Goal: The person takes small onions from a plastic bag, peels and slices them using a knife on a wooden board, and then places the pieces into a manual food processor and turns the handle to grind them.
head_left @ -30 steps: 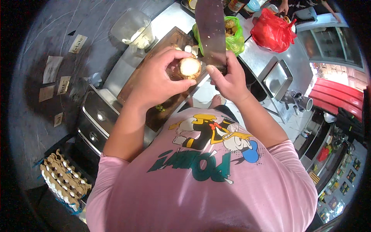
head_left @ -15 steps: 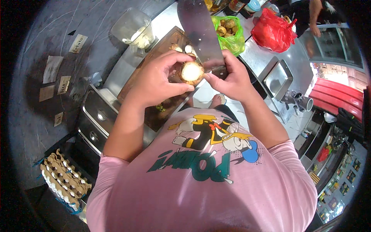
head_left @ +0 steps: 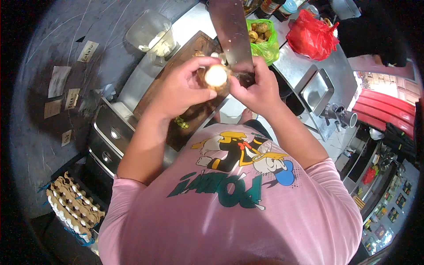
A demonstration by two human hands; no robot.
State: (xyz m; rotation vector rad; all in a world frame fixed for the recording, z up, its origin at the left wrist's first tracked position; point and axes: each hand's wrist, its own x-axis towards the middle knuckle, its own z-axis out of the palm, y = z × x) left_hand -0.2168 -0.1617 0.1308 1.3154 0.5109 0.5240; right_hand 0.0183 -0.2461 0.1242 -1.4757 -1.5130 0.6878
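Observation:
My left hand (head_left: 184, 90) curls its thumb and fingers round a brown-skinned tuber (head_left: 216, 76), whose pale, cut round face shows upward. In my right hand (head_left: 259, 86) is a large cleaver (head_left: 232, 37), its broad blade pointing away from me; the handle is mostly hidden by my fingers. The right thumb reaches to the tuber's right side, and the blade's near end is close beside it. Beneath my hands lies a dark wooden cutting board (head_left: 192, 47). Small pale pieces (head_left: 218, 56) rest on it beyond the tuber, and green bits (head_left: 180, 122) lie near my left forearm.
A clear container (head_left: 152, 33) with white pieces stands at the far left. Beyond the blade sit a green bag (head_left: 265, 37) of brown tubers and a red plastic bag (head_left: 312, 35). At right is a metal tray (head_left: 319, 90); egg trays (head_left: 73, 203) are lower left.
The tuber has shifted slightly left and up in my left hand. The cleaver has moved a little to the right. The other person's arm at the far right has shifted.

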